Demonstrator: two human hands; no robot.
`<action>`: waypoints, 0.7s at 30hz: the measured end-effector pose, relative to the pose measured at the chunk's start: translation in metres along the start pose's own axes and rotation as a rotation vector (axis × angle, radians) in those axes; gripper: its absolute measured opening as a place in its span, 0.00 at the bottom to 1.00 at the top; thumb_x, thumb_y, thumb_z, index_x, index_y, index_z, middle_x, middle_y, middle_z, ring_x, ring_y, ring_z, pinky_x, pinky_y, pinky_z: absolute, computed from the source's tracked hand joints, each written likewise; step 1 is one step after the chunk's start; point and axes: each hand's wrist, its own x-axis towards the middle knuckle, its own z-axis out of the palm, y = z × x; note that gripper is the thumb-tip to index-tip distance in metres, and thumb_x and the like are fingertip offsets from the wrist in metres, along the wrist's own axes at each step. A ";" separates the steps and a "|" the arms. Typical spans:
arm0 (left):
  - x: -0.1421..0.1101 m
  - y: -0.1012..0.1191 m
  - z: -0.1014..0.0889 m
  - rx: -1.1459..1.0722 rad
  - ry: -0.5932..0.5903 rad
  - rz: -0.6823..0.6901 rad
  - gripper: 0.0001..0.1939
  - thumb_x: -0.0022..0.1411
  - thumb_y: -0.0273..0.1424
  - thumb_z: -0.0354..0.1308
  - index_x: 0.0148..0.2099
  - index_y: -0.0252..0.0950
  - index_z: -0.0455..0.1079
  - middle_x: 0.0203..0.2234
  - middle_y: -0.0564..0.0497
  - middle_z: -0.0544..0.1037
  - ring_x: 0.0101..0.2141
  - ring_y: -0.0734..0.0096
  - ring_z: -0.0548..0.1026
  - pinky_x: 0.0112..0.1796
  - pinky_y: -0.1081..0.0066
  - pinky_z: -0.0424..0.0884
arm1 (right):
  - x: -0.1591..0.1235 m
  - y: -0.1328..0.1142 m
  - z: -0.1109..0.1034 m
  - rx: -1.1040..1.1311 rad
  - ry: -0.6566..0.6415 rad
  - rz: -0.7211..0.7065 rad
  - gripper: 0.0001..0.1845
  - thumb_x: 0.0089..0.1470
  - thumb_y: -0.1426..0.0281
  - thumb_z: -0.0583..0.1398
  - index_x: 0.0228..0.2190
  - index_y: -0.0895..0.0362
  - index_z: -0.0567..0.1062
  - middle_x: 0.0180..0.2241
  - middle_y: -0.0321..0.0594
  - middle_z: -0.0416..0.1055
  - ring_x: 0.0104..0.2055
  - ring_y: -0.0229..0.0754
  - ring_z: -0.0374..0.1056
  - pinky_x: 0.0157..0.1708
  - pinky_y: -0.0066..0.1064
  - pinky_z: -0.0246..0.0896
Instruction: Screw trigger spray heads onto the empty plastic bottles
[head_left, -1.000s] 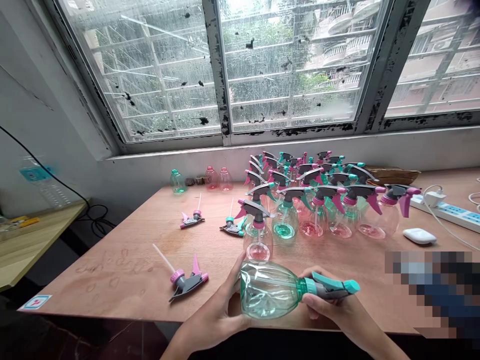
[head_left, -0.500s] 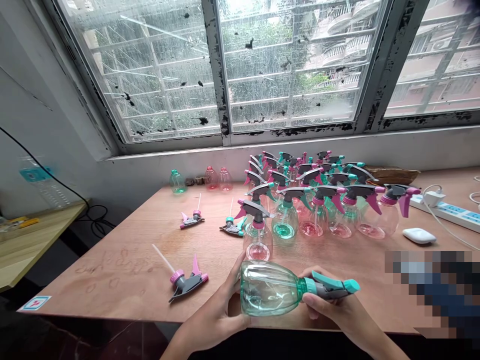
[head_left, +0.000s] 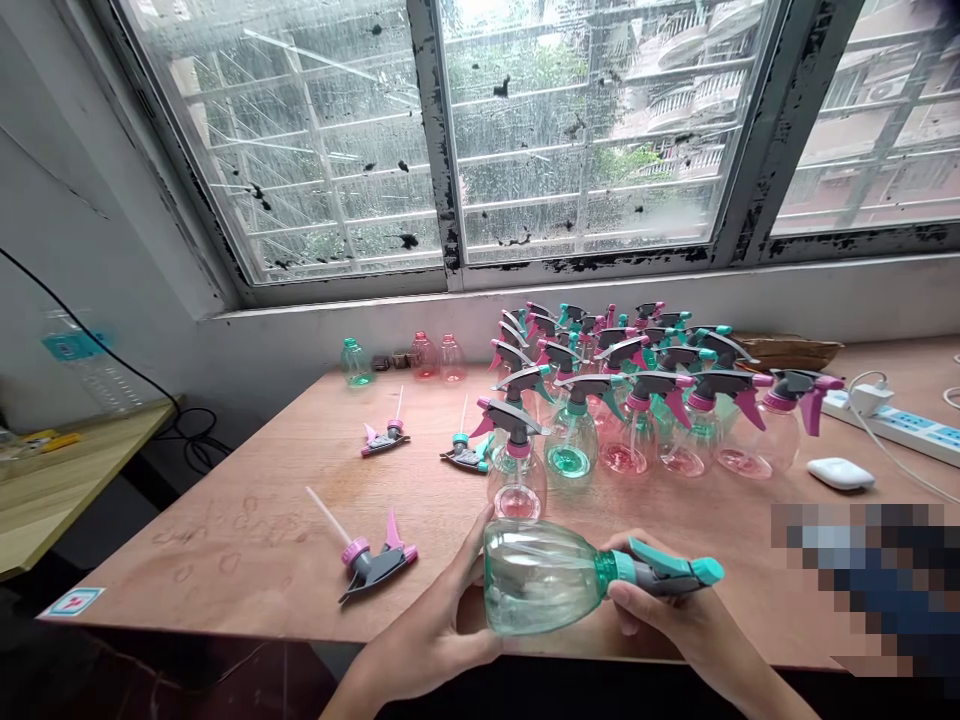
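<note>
A clear green spray bottle (head_left: 541, 580) lies on its side in the air over the table's front edge, its teal and grey spray head pointing right. My left hand (head_left: 442, 610) grips it around the base, thumb below and fingers behind. My right hand (head_left: 660, 605) is closed on the teal collar at the neck, with the thumb in front; its other fingers are partly hidden. Just behind the bottle stands a pink spray bottle (head_left: 517, 480) with a pink and grey head. To the left, a loose pink and grey spray head (head_left: 375, 565) rests on the table with its tube pointing up-left.
Several spray bottles with heads (head_left: 630, 400) crowd the back right. Two more loose spray heads (head_left: 387, 438) lie mid-table. A headless green bottle (head_left: 356, 364) and two headless pink ones (head_left: 424, 358) stand at the back left. A white case (head_left: 841, 474) and a power strip (head_left: 911, 425) sit right.
Both hands still hold the green bottle in nearly the same place. The view has shifted very slightly; nothing on the table has visibly moved.
</note>
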 end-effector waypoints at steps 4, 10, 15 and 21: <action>-0.001 -0.001 0.002 -0.012 0.009 0.007 0.49 0.67 0.25 0.57 0.74 0.47 0.25 0.72 0.46 0.50 0.69 0.55 0.56 0.66 0.60 0.56 | 0.000 -0.002 0.002 -0.024 0.014 -0.009 0.14 0.62 0.55 0.65 0.42 0.50 0.75 0.22 0.30 0.69 0.25 0.45 0.63 0.31 0.32 0.60; 0.000 0.004 0.002 0.026 0.015 -0.001 0.54 0.63 0.30 0.66 0.75 0.45 0.29 0.74 0.47 0.44 0.71 0.52 0.45 0.69 0.57 0.47 | 0.001 0.000 0.004 -0.007 0.029 0.000 0.18 0.60 0.51 0.65 0.42 0.51 0.74 0.21 0.30 0.69 0.24 0.46 0.62 0.30 0.34 0.59; 0.000 0.007 0.000 0.014 -0.006 -0.019 0.56 0.61 0.32 0.67 0.75 0.44 0.28 0.74 0.45 0.44 0.71 0.51 0.45 0.69 0.54 0.46 | 0.001 -0.001 0.004 0.001 0.025 0.014 0.18 0.60 0.51 0.66 0.41 0.51 0.74 0.21 0.30 0.69 0.24 0.45 0.63 0.30 0.33 0.59; 0.000 0.004 0.000 0.041 -0.014 -0.006 0.54 0.64 0.25 0.63 0.74 0.47 0.25 0.74 0.47 0.39 0.71 0.53 0.45 0.69 0.57 0.47 | 0.000 -0.001 0.001 0.027 0.003 -0.021 0.19 0.62 0.51 0.65 0.44 0.51 0.74 0.21 0.31 0.70 0.24 0.45 0.63 0.30 0.34 0.61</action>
